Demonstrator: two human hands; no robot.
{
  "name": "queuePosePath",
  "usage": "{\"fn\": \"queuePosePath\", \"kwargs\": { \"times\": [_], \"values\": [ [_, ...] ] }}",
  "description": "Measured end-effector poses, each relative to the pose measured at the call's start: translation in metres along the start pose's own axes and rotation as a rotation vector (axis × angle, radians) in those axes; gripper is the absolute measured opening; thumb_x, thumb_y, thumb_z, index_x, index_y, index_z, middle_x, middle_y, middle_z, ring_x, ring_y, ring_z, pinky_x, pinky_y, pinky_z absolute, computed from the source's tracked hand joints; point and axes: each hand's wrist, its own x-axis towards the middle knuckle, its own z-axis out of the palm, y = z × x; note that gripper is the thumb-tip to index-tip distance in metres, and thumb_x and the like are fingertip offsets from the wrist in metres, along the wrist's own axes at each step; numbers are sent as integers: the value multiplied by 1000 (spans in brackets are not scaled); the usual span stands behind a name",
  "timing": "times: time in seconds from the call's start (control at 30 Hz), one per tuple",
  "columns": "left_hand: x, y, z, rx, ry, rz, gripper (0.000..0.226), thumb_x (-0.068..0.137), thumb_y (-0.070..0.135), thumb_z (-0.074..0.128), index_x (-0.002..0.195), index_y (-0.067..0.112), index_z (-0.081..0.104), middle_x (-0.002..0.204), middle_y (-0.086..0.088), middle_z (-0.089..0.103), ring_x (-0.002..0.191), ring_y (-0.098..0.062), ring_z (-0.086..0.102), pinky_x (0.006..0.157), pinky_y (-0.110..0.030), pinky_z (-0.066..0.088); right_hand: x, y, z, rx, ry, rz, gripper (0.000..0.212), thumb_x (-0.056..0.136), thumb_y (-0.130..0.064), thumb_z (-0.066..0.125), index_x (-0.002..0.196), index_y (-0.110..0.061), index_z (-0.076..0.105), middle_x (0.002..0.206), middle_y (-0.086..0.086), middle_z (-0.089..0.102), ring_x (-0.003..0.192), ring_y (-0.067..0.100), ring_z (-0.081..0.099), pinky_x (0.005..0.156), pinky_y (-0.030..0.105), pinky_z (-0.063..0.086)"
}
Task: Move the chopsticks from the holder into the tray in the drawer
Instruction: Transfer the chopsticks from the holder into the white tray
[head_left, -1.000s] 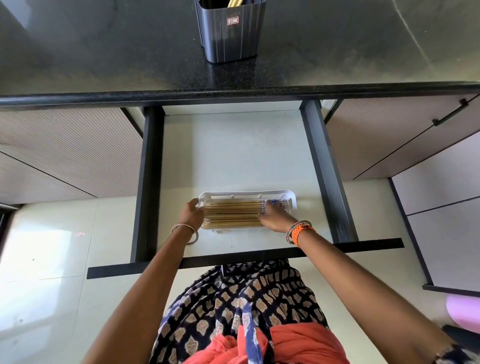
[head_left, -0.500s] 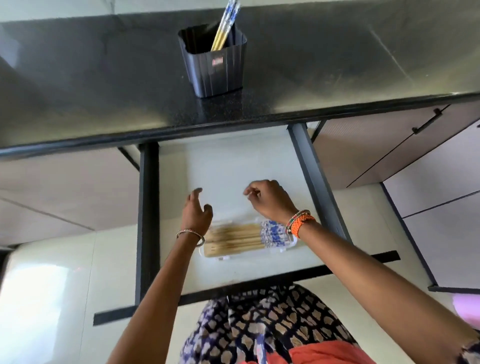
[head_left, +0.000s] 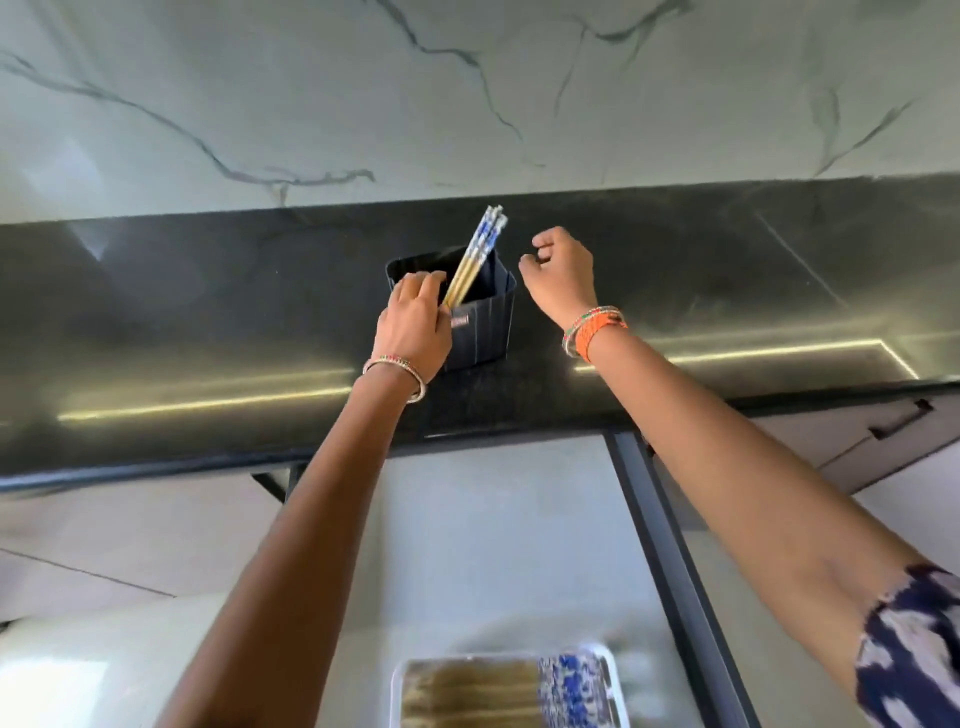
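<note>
A dark ribbed holder (head_left: 483, 332) stands on the black countertop (head_left: 208, 322). A few chopsticks (head_left: 478, 249) with blue-patterned tops lean to the right inside it. My left hand (head_left: 413, 322) grips the holder's left rim, fingers curled over the edge beside the chopsticks. My right hand (head_left: 561, 275) hovers just right of the holder with fingers loosely curled and apart, holding nothing. Below, in the pulled-out drawer (head_left: 493, 545), a white tray (head_left: 397, 691) holds several chopsticks (head_left: 478, 691) laid flat, patterned ends to the right.
A marbled wall (head_left: 467, 104) rises behind the countertop. The drawer's dark right rail (head_left: 670, 571) runs under my right forearm. Cabinet fronts flank the drawer, one with a dark handle (head_left: 898, 421) at the right.
Both hands have left the tray in the drawer and risen to the countertop. The left hand has taken hold of the holder's rim, and the right has arrived beside the chopsticks.
</note>
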Motion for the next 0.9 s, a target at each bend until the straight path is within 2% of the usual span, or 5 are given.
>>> {"fn": "queuePosePath", "kwargs": {
  "times": [0.17,0.3,0.47,0.7,0.9],
  "values": [
    [29,-24,26,125,-57,-54,44,97,24,34,140,11,35,150,-11,34,144,-29,17,116,-48,23,83,8,40,-22,-154,62,58,81,-47,64,120,-6,49,118,15,60,105,27,58,88,34,46],
    [34,-30,34,138,-15,-4,44,97,30,27,136,14,42,146,-6,41,142,-28,22,114,-48,24,121,11,61,-25,-218,5,44,81,-56,60,64,-17,48,68,-1,57,63,17,54,64,33,46],
    [38,-27,37,149,-4,-28,41,98,31,26,129,16,49,137,0,50,138,-25,29,109,-48,30,131,9,73,-89,-224,-136,48,85,-48,58,56,-21,31,56,-5,40,50,12,39,54,29,34],
    [41,-21,34,155,-50,-63,37,99,29,27,124,18,52,132,2,53,134,-20,30,108,-46,28,133,-2,74,-41,-329,-21,46,88,-43,58,54,-20,37,54,-4,44,48,12,42,51,25,35],
    [43,-19,33,155,-71,-93,37,99,30,27,123,18,53,131,3,52,133,-19,30,107,-48,28,126,0,67,13,-202,-117,49,91,-30,59,52,-17,31,52,-3,38,46,8,35,45,20,29]
  ]
}}
